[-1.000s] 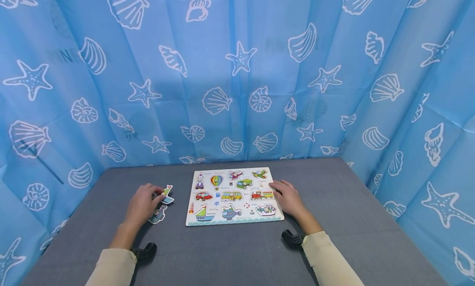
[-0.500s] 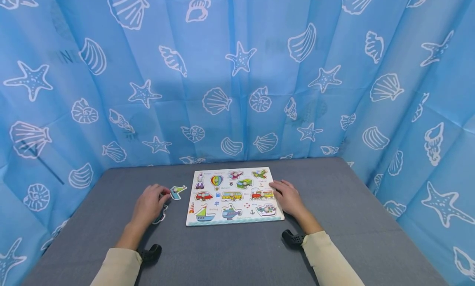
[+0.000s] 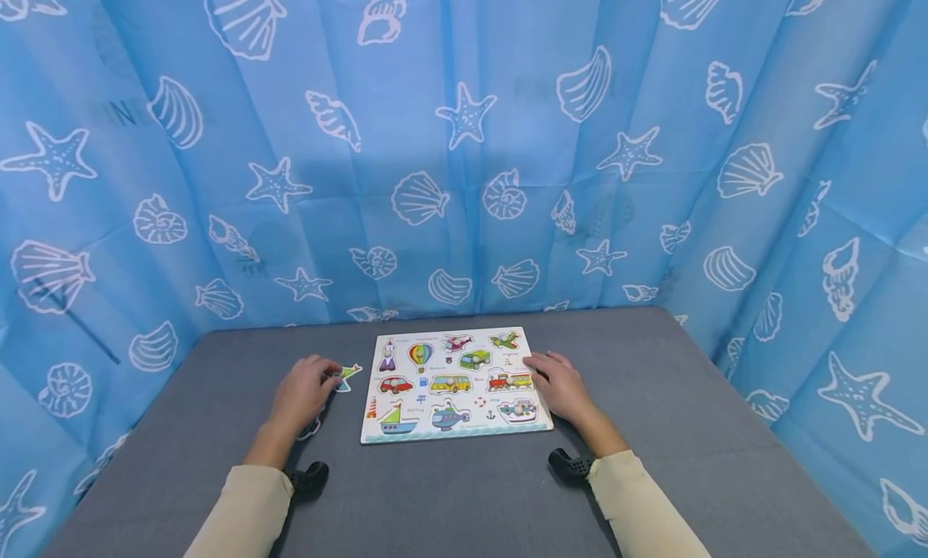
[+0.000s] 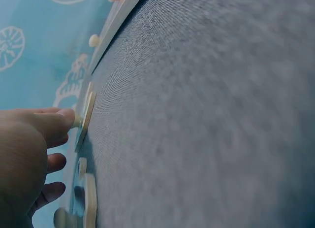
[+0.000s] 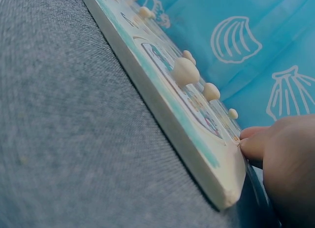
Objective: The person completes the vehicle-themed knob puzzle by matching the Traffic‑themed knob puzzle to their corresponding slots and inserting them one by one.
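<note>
My left hand (image 3: 300, 390) pinches the small knob (image 4: 77, 120) of a sailboat puzzle piece (image 3: 350, 375) by thumb and finger, left of the puzzle board (image 3: 428, 439). Its green sail and blue hull show past the fingertips; in the left wrist view the piece is edge-on, close over the cloth. A second loose puzzle piece (image 4: 90, 201) lies below that hand, mostly hidden by it in the head view. My right hand (image 3: 569, 393) touches the board's right edge with its fingertips, beside the train piece (image 3: 510, 380).
On the white board sit knobbed vehicle pieces, among them a bus (image 3: 450, 383), a red car (image 3: 395, 386) and a ship (image 3: 519, 411). Grey cloth (image 3: 435, 502) covers the table. A blue shell-print curtain (image 3: 464, 179) hangs behind and at both sides.
My left hand has shifted a little to the right with the sailboat piece, which has turned and come nearer the board. The right hand has stayed at the board's edge.
</note>
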